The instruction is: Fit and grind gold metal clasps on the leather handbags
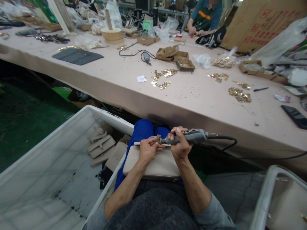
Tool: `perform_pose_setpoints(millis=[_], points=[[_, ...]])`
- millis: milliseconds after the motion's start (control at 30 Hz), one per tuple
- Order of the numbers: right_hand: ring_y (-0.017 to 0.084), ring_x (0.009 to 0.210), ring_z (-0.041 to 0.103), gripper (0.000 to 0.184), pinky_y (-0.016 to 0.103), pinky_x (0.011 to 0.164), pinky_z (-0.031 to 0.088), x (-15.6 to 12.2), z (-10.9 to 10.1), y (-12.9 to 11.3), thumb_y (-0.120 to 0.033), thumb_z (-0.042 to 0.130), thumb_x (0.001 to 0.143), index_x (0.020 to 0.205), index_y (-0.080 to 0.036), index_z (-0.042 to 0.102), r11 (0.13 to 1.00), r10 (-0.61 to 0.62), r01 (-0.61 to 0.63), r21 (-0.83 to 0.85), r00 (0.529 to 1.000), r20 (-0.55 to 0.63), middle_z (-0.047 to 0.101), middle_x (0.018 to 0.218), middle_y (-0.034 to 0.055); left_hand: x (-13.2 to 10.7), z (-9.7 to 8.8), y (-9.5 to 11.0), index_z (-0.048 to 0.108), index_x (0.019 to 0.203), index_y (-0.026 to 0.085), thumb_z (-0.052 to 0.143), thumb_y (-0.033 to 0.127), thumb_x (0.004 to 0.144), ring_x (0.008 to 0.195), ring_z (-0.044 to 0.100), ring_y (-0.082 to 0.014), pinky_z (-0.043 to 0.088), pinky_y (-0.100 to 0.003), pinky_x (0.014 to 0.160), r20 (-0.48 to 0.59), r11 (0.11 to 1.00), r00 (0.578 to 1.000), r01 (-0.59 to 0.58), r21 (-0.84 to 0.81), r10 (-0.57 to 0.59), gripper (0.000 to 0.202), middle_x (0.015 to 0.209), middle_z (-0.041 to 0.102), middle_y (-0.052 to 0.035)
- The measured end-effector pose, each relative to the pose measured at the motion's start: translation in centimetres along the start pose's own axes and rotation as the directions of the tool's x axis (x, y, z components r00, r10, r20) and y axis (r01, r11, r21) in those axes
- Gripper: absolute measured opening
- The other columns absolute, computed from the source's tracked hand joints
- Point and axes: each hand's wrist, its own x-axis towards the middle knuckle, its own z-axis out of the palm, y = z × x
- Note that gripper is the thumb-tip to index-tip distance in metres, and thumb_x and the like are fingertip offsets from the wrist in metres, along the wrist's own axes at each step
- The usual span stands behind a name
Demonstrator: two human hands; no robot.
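Note:
A beige handbag point(153, 163) lies across my lap, over blue trousers. My left hand point(148, 148) is closed at the bag's upper edge, its fingers pinching a small gold metal fitting point(158, 138). Wrapped around a grey electric screwdriver point(192, 136), my right hand point(179, 142) holds it level. The tool's tip points left and meets or nearly meets the fitting; the exact contact is too small to tell. A black cable runs from the tool's back end to the right.
A white bin point(72, 121) on the left holds several beige bags point(102, 147). Ahead, the pink-covered table point(134, 86) carries gold fittings point(165, 75), small cardboard boxes point(171, 52) and a phone point(294, 116). Another person point(206, 17) works across it. A second bin point(263, 195) stands at right.

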Motion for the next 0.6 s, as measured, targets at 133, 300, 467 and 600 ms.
perform_pose_setpoints(millis=[133,300,467,600], points=[[0.01,0.051,0.052,0.019,0.029,0.055,0.05,-0.47,0.41,-0.23,-0.025,0.07,0.093,0.077,-0.019,0.061,0.998,-0.042,0.044,-0.055,0.999,0.027,0.061,0.076,-0.0003,-0.08,0.03,0.13,0.08,0.097,0.008,0.086,0.028,0.073,0.069,0.078,-0.0229,0.064,-0.023,0.062,-0.002,1.0,1.0,-0.005,-0.003,0.005,0.033,0.087,0.08,-0.0134],[0.011,0.052,0.053,0.022,0.03,0.057,0.051,-0.81,0.77,-0.4,-0.026,0.071,0.093,0.075,-0.019,0.061,0.995,-0.061,0.065,-0.079,0.997,0.048,0.061,0.076,0.0,-0.21,0.02,0.19,0.08,0.099,0.008,0.084,0.024,0.073,0.069,0.078,-0.022,0.064,-0.023,0.062,-0.007,1.0,1.0,-0.004,0.0,0.004,0.03,0.088,0.08,-0.0129],[0.011,0.052,0.053,0.02,0.03,0.057,0.051,-0.72,0.65,-0.21,-0.025,0.07,0.093,0.076,-0.019,0.062,0.995,-0.063,0.064,-0.08,0.998,0.021,0.061,0.074,-0.0003,-0.09,0.08,0.15,0.08,0.097,0.008,0.081,0.02,0.073,0.067,0.078,-0.0214,0.064,-0.023,0.061,-0.012,1.0,1.0,0.006,0.005,-0.006,0.027,0.085,0.08,-0.0117],[0.012,0.05,0.053,0.02,0.029,0.056,0.05,-0.52,0.47,-0.04,-0.023,0.07,0.093,0.075,-0.02,0.062,0.997,-0.052,0.051,-0.063,0.999,-0.009,0.059,0.069,-0.0016,0.08,0.08,0.08,0.079,0.091,0.009,0.079,0.018,0.072,0.066,0.077,-0.021,0.064,-0.023,0.061,-0.02,1.0,1.0,0.015,0.005,-0.015,0.021,0.081,0.079,-0.0106]])
